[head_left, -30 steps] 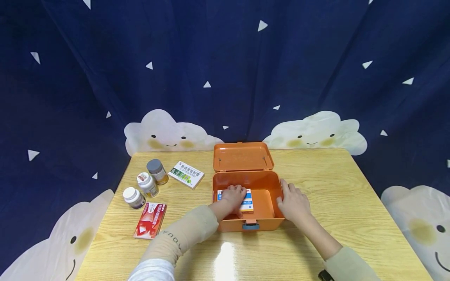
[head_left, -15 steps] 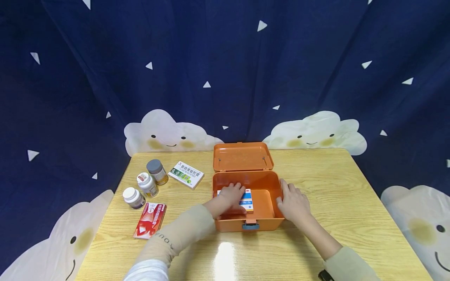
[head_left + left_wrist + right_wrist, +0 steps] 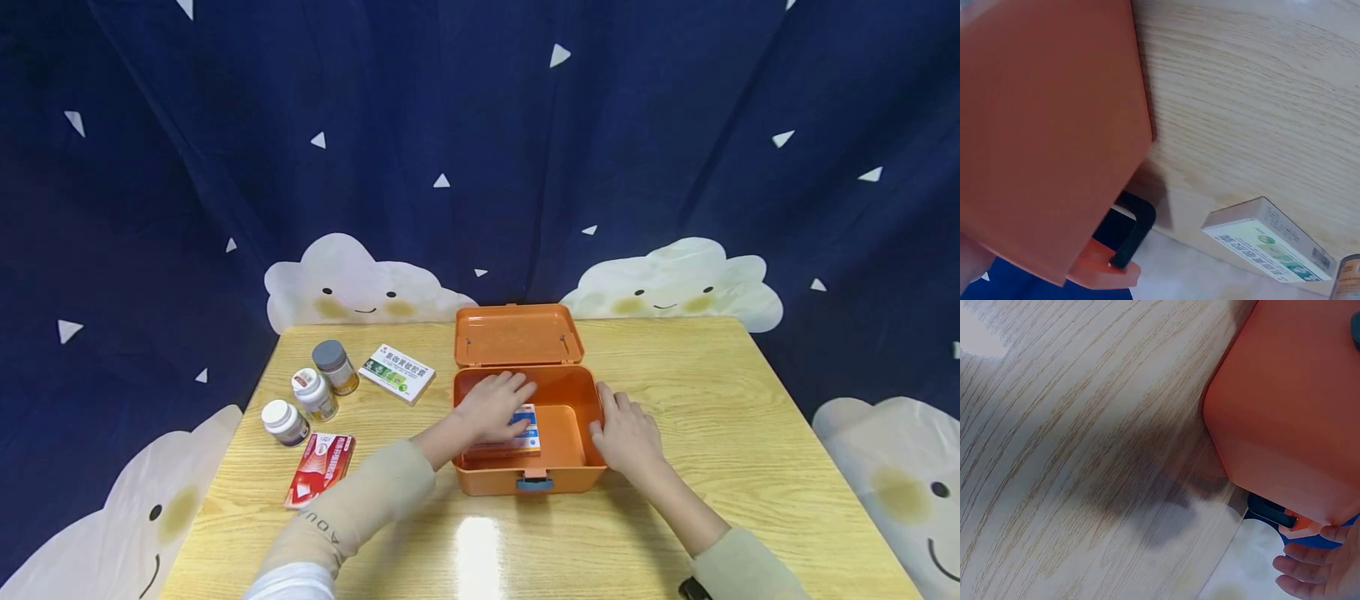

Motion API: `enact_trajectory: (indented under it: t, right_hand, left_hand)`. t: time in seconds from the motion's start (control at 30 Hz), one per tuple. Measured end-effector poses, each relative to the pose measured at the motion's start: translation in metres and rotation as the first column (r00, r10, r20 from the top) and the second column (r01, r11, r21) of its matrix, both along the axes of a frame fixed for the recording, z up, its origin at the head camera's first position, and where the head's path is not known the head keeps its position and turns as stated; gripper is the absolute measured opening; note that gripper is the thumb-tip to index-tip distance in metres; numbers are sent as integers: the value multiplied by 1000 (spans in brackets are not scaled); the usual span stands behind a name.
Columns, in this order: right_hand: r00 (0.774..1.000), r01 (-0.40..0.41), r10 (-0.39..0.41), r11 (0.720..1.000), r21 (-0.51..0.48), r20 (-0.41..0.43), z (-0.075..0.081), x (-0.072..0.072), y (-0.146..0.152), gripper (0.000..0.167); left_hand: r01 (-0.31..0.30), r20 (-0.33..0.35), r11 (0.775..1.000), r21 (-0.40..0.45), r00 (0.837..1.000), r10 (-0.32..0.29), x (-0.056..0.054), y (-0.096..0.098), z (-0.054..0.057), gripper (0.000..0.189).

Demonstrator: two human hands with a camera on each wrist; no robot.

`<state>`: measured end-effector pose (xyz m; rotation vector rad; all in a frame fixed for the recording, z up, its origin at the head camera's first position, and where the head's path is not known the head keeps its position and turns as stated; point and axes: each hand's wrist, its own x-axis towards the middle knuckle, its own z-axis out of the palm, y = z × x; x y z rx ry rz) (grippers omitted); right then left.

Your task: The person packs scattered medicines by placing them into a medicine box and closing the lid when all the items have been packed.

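Observation:
An orange plastic storage box (image 3: 495, 479) stands with its lid (image 3: 517, 335) tipped back. Inside, on the left, lies a white and blue medicine box (image 3: 531, 435), partly covered by my left hand (image 3: 487, 408). That hand hovers over the box's left side with fingers stretched out and holds nothing; only a bit of it shows in the left wrist view. My right hand (image 3: 628, 429) rests against the right wall, thumb and forefinger at the rim. In the right wrist view, its other fingers (image 3: 1304, 569) extend loosely beside the wall.
To the left stand a grey-capped bottle (image 3: 335, 367) and two white-capped bottles (image 3: 315, 393). A red medicine box (image 3: 321, 468) lies in front of them, a white and green medicine box (image 3: 397, 372) behind. A dark blue curtain (image 3: 495, 125) hangs beyond the wooden table (image 3: 712, 400).
My left hand has lifted off the white and blue medicine box and shifted up and left, its fingers spreading. The medicine box stays in the storage box. My right hand has not moved.

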<state>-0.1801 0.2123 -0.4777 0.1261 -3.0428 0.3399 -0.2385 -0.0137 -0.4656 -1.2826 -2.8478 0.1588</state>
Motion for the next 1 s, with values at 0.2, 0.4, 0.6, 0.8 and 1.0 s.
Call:
enact_trajectory:
  t: [0.2, 0.4, 0.6, 0.8, 1.0]
  right_hand:
    - [1000, 5, -5, 1000, -7, -11, -2, 0, 1, 56]
    - [1000, 6, -6, 1000, -6, -7, -2, 0, 0, 57]
    - [1000, 8, -8, 1000, -12, -6, -3, -1, 1, 57]
    - [1000, 5, -6, 1000, -13, -10, -2, 0, 0, 56]
    - [1000, 4, -4, 1000, -11, -6, -1, 0, 0, 56]
  left_hand:
    - [124, -234, 989, 82, 967, -102, -4, -13, 3, 55]
    - [200, -373, 972, 124, 917, -141, -11, -26, 5, 54]
    - [203, -414, 955, 217, 905, -98, -21, -41, 11, 52]
    - [98, -344, 953, 287, 939, 8, -29, -58, 13, 54]
    - [8, -288, 939, 344, 953, 97, -37, -80, 11, 53]
